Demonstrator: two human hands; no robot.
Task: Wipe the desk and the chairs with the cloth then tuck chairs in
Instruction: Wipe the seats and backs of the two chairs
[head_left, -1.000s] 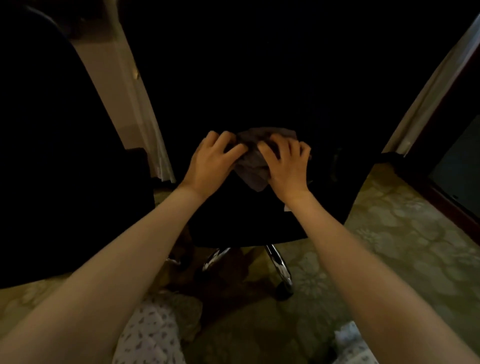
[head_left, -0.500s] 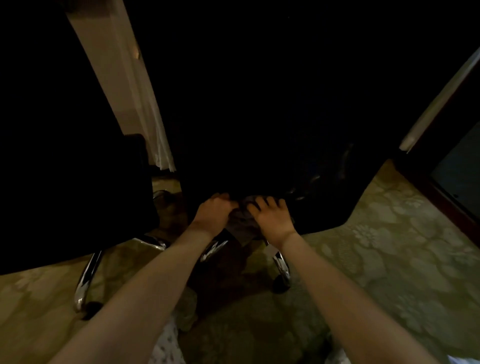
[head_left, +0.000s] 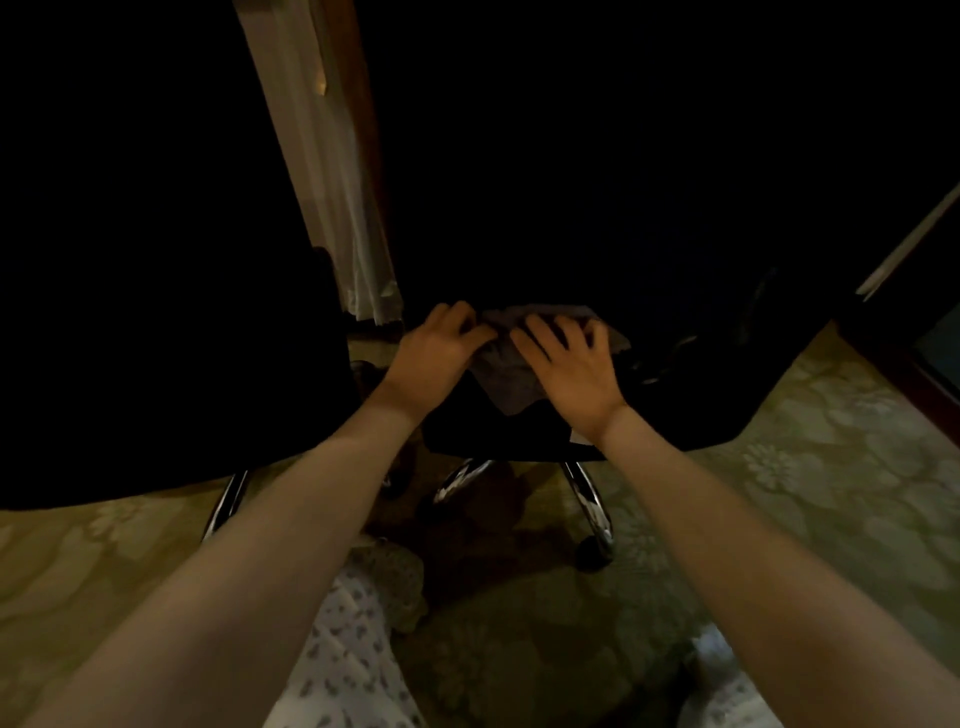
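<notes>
**Both hands on the cloth against the dark chair**

The room is dim on my feed. The floor is a green-gold carpet (head_left: 831, 493) with a pale floral pattern, running across the near and right parts of the view. A white curtain (head_left: 332, 182) hangs at far left of centre, in the gap between two black chairs. Most of the far half is too dark for me to make out, so I cannot pick out any surface there.

The middle chair (head_left: 519, 436) fills the centre as a broad black mass. Below its near edge, chrome legs (head_left: 589, 499) angle down to a dark caster (head_left: 595, 553) on the carpet. The second chair (head_left: 156, 364) stands to the left, with one chrome leg (head_left: 226, 499) showing under it. White patterned fabric (head_left: 353, 649) of the person's clothing sits at the near edge.

The grey cloth (head_left: 506, 379) lies crumpled on the black face of the middle chair, near its lower edge, one corner hanging toward me. The right hand (head_left: 571, 369) lies on the cloth's right side with fingers spread and fairly straight, pressing it onto the chair. The left hand (head_left: 441, 353) is just beside it, on the cloth's left edge, with fingers curled and knuckles raised. I cannot tell whether they pinch the fabric or only rest on it. The two hands are close together, with the cloth showing between them.
</notes>
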